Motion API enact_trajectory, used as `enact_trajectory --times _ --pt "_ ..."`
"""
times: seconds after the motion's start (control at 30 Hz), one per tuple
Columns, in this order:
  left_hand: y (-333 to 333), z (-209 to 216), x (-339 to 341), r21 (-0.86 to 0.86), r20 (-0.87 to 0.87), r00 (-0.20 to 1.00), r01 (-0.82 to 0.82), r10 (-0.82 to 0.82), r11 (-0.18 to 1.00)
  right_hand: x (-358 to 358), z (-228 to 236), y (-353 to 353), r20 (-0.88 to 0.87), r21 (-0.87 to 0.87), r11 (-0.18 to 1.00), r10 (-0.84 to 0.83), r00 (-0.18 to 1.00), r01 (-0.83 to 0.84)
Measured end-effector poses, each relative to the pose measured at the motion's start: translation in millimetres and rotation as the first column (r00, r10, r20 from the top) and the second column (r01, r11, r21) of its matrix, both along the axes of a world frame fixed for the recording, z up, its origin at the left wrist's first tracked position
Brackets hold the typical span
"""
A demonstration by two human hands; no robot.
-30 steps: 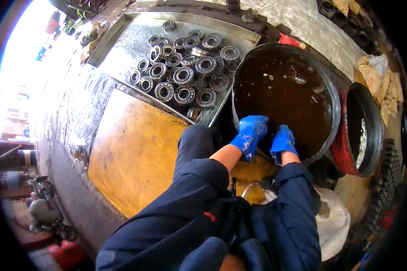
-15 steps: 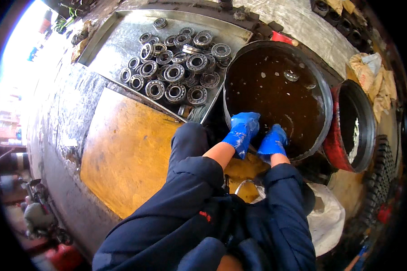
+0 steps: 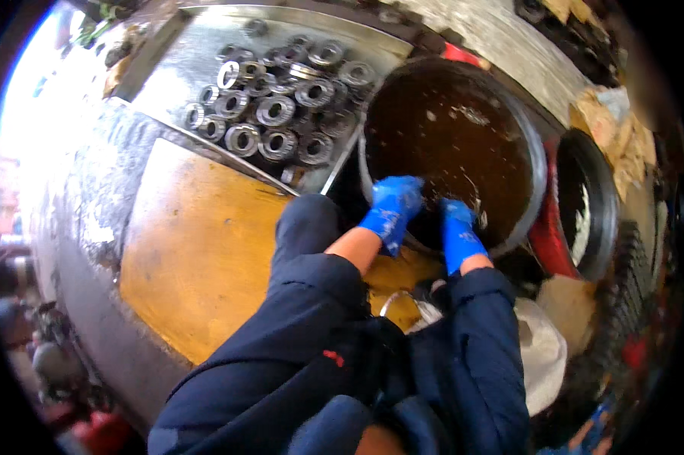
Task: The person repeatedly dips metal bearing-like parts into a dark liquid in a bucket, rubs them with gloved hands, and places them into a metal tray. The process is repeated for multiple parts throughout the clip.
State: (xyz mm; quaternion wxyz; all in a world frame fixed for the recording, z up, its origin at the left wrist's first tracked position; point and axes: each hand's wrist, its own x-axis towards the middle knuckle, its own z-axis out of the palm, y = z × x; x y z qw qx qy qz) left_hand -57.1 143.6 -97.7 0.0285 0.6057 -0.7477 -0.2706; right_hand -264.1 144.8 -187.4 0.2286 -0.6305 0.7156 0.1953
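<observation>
Both my hands wear blue gloves and reach over the near rim of a large round metal drum (image 3: 540, 182). Dark brown liquid (image 3: 440, 129) with pale froth spots fills it. My left hand (image 3: 396, 203) is bent down just inside the near left rim, its fingertips blurred and turned out of sight. To its right, my right hand (image 3: 460, 227) points into the drum, with its fingers hidden at the dark liquid. Whether either hand holds anything does not show. On the left, a metal tray (image 3: 167, 72) carries a heap of steel roller bearings (image 3: 276, 111).
A yellow-brown board (image 3: 198, 250) lies left of my legs. Right of the drum stands a red round container (image 3: 548, 227) with a dark inside. Crumpled brown paper (image 3: 622, 144) lies beyond it. A whitish sack (image 3: 543, 356) sits by my right knee.
The whole view has shifted a little, so the drum and tray appear farther left and up. My right hand has straightened and points more steeply into the drum. My left hand stays by the near rim.
</observation>
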Motion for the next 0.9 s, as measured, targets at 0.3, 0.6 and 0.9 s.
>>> enact_trajectory --times 0.3,0.6,0.9 --pt "-3.1 14.7 0.8 0.056 0.047 0.999 0.008 -0.011 0.998 -8.7 45.0 23.5 0.074 0.013 0.995 -0.096 0.993 0.095" --pt "7.4 -4.1 28.9 -0.052 0.005 0.998 -0.067 0.068 0.996 66.3 53.2 -4.0 -0.095 0.280 0.891 0.395 0.914 -0.357" --pt "-1.1 10.8 -14.0 -0.048 -0.050 0.999 0.018 -0.021 0.999 -20.8 23.5 25.8 0.170 0.032 0.994 -0.104 0.980 0.100"
